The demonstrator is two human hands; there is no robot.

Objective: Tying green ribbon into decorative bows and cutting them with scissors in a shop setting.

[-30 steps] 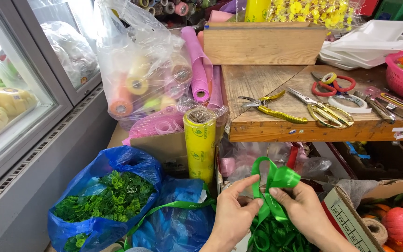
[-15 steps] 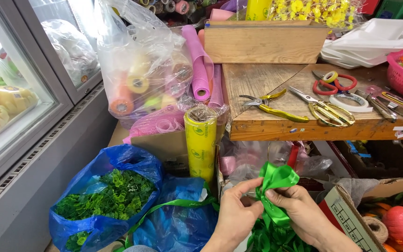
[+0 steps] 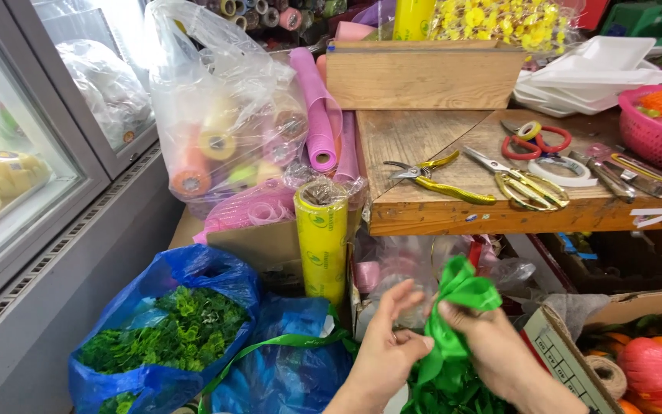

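The wooden tabletop (image 3: 415, 138) fills the upper right and sits where it did a second ago, as does the glass-fronted cooler (image 3: 17, 153) along the left. What has changed is low in the middle: the green ribbon (image 3: 457, 307), earlier spread into wider loops between both hands, is now bunched into a tighter upright bow. The right hand (image 3: 492, 345) is clamped on the ribbon just below the loops, while the left hand (image 3: 388, 349) has let go, its fingers apart and only near the ribbon (its thumb reaches toward the pinch point). A strand of the same ribbon trails left over the bags. Of the containers, the clear plastic bag (image 3: 224, 115) holds spools of ribbon in orange, yellow and pink; the blue plastic bag (image 3: 193, 276) at lower left holds green artificial leaves; the pink basket (image 3: 653, 130) at the right edge holds orange items; a cardboard box (image 3: 568, 360) at lower right holds a twine ball and orange fruit-like pieces. A yellow roll (image 3: 321, 238) stands upright between the bags and the tabletop's edge, and pink mesh rolls (image 3: 317, 115) lean behind it. On the tabletop lie yellow-handled pruners (image 3: 438, 172), gold scissors (image 3: 522, 184), red-handled scissors (image 3: 534, 138) and a tape roll (image 3: 565, 170).
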